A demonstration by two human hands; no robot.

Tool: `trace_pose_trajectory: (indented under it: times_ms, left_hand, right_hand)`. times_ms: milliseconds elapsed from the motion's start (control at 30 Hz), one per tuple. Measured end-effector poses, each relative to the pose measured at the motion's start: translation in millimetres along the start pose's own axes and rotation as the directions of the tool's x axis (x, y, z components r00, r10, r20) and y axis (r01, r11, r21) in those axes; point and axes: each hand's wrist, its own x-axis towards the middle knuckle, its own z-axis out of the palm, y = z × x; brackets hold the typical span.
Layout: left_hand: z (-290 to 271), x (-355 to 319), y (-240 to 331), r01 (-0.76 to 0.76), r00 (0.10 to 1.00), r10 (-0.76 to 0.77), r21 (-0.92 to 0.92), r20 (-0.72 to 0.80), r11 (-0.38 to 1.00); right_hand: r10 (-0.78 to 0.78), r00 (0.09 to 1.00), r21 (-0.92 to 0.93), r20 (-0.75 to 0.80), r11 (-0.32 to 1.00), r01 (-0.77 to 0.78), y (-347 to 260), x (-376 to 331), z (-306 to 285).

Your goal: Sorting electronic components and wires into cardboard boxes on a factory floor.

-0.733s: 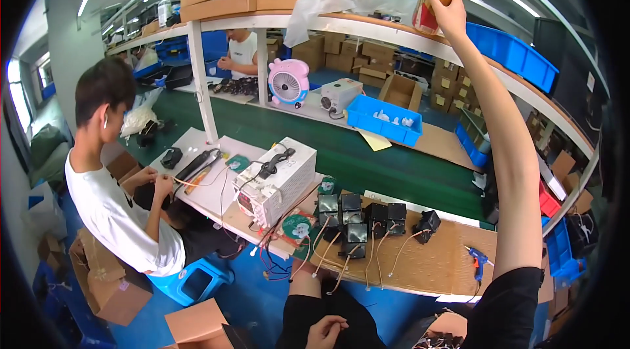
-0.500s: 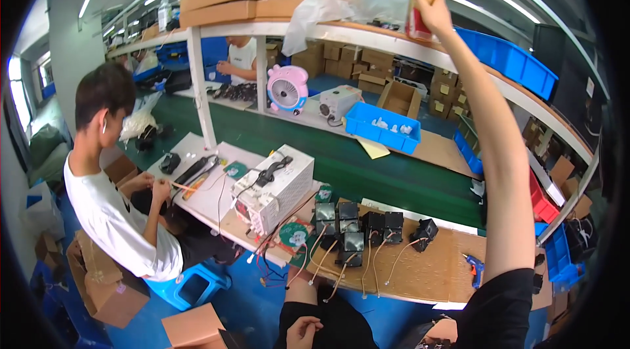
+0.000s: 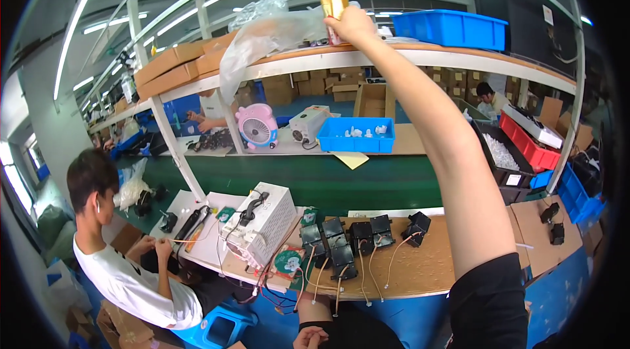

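My right hand (image 3: 354, 26) is raised high and grips a clear bottle of amber drink (image 3: 332, 2) with a white cap, upright at the edge of the upper shelf (image 3: 420, 57). A crumpled clear plastic bag (image 3: 262, 37) lies just to its left. My left hand (image 3: 310, 337) rests low at the bottom edge by my lap, fingers loosely curled, holding nothing. In front of me on the bench (image 3: 420, 270) sit several small black boxes with wires (image 3: 348, 244) and a white perforated power unit (image 3: 262, 221).
A person in a white shirt (image 3: 125, 270) works at the bench on my left. A green conveyor (image 3: 328, 182) runs behind the bench. Beyond it stand a pink fan (image 3: 257, 127), a blue tray (image 3: 357, 134), and cardboard boxes (image 3: 177, 67); a blue bin (image 3: 453, 27) sits on the shelf.
The view tilted up and shifted, so my raised right hand with the bottle moved from the right toward the middle of the picture. The bottle stays at the shelf edge. My left hand stays low.
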Motion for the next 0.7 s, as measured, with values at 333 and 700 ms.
trace_pose_trajectory:
  times_ms: [333,700]
  left_hand:
    - [19.3,-1.0,-14.2,0.063,0.992,-0.055,-0.068,0.113,0.996]
    - [20.1,-24.2,174.3,-0.666,0.73,0.391,0.459,0.56,0.588]
  right_hand:
    - [-0.021,0.998,0.126,0.062,0.992,0.013,-4.7,-4.7,17.3]
    - [-0.711,0.64,0.449,0.292,0.693,0.565,1.4,-334.7,-63.7]
